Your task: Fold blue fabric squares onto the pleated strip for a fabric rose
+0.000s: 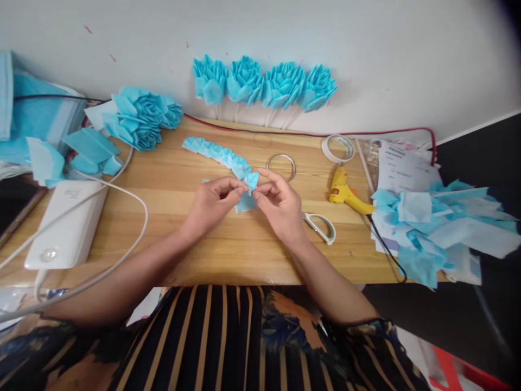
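Near the middle of the table, my left hand (215,203) and my right hand (280,203) pinch a small folded piece of light blue fabric (252,181) between their fingertips. Just behind it a row of folded blue petals (217,153) runs off to the far left; I cannot tell whether the held piece touches its near end. Partly covered by my left fingers, a flat blue fabric piece (246,204) lies on the wood below. Scissors (323,228) rest beside my right hand, with a white handle loop showing and the blades hidden.
Blue fabric roses (244,81) on stems lean against the wall, and more roses (142,117) lie at left. A white power bank (67,222) with cables stands left. Tape rolls (337,148), a yellow glue gun (345,193) and loose blue fabric pieces (435,222) are at right.
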`<state>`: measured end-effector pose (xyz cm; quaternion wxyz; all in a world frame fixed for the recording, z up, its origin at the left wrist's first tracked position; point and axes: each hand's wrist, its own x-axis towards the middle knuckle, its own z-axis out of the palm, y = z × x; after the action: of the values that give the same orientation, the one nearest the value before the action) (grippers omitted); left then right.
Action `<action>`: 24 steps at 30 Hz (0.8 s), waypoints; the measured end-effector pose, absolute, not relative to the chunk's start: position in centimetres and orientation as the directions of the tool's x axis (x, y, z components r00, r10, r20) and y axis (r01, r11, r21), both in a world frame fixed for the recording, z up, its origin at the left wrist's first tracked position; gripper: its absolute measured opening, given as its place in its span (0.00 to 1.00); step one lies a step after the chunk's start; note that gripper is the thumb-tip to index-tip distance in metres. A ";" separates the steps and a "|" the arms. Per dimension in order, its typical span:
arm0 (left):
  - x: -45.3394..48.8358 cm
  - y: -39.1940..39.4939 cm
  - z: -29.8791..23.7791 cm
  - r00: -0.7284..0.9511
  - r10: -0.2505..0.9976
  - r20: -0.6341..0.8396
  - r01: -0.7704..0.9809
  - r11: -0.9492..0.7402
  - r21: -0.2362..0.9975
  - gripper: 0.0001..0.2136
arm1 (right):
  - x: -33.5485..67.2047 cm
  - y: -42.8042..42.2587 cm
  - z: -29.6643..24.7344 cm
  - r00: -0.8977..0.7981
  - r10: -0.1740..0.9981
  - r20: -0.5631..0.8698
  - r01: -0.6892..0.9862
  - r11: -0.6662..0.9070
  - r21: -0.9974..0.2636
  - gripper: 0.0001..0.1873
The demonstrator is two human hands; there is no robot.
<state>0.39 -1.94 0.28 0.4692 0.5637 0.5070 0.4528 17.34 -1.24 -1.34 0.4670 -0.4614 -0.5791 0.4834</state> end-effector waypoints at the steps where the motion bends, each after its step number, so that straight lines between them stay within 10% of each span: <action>1: 0.4 -2.0 0.5 0.079 0.996 0.037 0.148 -0.048 0.988 0.07 | 17.3 -1.2 -1.4 -0.138 0.986 0.093 0.087 0.106 -0.991 0.23; 24: -0.6 -1.5 0.9 0.200 0.979 -0.048 0.060 0.037 0.998 0.09 | 17.7 -1.3 -0.5 -0.305 0.950 0.068 0.024 0.079 -0.997 0.23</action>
<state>-0.59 -1.51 0.86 0.5445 0.5510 0.4711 0.4219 17.68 -1.32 -0.51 0.4263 -0.4072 -0.5981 0.5428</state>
